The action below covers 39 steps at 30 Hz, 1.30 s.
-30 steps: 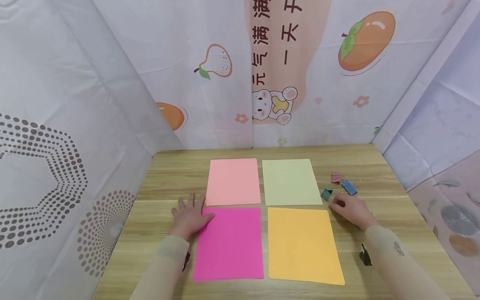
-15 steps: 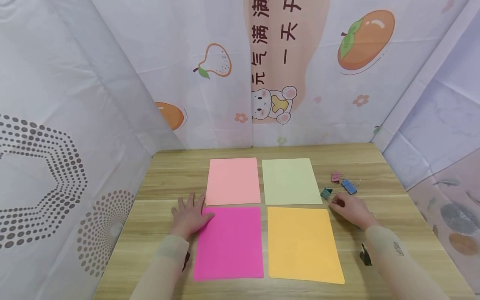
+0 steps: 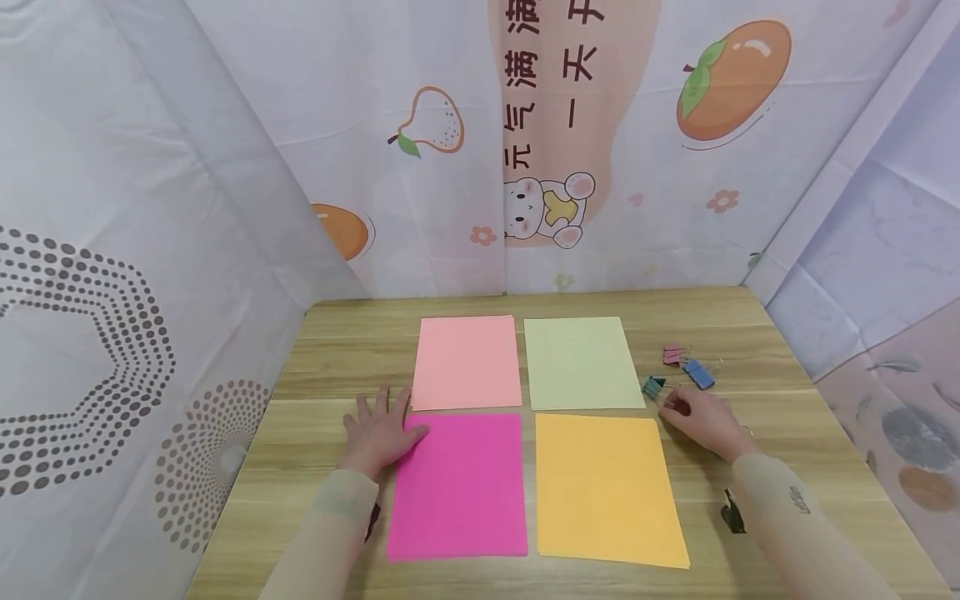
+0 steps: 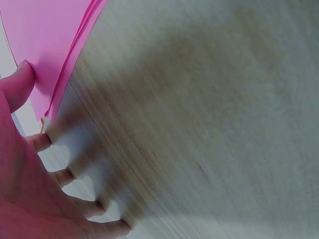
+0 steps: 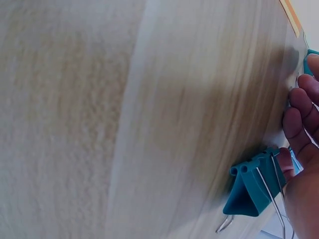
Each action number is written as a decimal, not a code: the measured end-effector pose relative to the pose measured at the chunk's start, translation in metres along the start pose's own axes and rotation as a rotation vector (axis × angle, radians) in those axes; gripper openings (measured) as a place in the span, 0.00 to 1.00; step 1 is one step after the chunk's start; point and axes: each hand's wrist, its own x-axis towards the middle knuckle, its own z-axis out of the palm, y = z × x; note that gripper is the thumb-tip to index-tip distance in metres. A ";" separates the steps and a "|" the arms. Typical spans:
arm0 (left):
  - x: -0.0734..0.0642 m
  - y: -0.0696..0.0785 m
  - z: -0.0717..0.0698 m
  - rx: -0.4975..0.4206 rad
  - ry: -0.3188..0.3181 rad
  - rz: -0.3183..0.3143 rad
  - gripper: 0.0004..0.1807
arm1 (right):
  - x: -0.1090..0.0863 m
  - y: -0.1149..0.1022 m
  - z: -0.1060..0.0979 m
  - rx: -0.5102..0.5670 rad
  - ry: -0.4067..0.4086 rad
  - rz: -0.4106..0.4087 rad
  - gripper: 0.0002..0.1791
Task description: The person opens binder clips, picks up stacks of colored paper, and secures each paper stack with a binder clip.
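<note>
My left hand (image 3: pixel 378 435) rests with spread fingers on the wooden table, its thumb on the left edge of the magenta paper stack (image 3: pixel 459 487). In the left wrist view the thumb (image 4: pixel 22 82) lies on the paper and the other fingertips touch the wood. My right hand (image 3: pixel 703 419) rests on the right, fingers loosely curled, beside a teal binder clip (image 3: pixel 654 387) whose wire handles reach toward the fingertips. A second teal binder clip (image 5: pixel 251 186) lies near the little finger in the right wrist view, mostly hidden under the hand in the head view.
Salmon paper (image 3: pixel 467 363), pale green paper (image 3: pixel 583 363) and orange paper (image 3: pixel 609 490) lie flat, forming a grid with the magenta stack. Beyond the right hand are a pink binder clip (image 3: pixel 672 355) and a blue binder clip (image 3: pixel 698 373). A printed curtain (image 3: pixel 420 200) hangs behind the table.
</note>
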 end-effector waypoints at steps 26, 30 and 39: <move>0.000 -0.001 0.000 -0.019 -0.013 0.011 0.48 | -0.004 0.001 -0.004 0.048 -0.019 -0.006 0.13; 0.000 -0.001 0.000 -0.009 -0.007 0.010 0.48 | -0.004 0.002 -0.004 0.062 -0.014 -0.010 0.12; -0.001 0.000 -0.001 0.006 -0.009 0.001 0.48 | -0.004 0.002 -0.005 0.078 -0.019 -0.009 0.12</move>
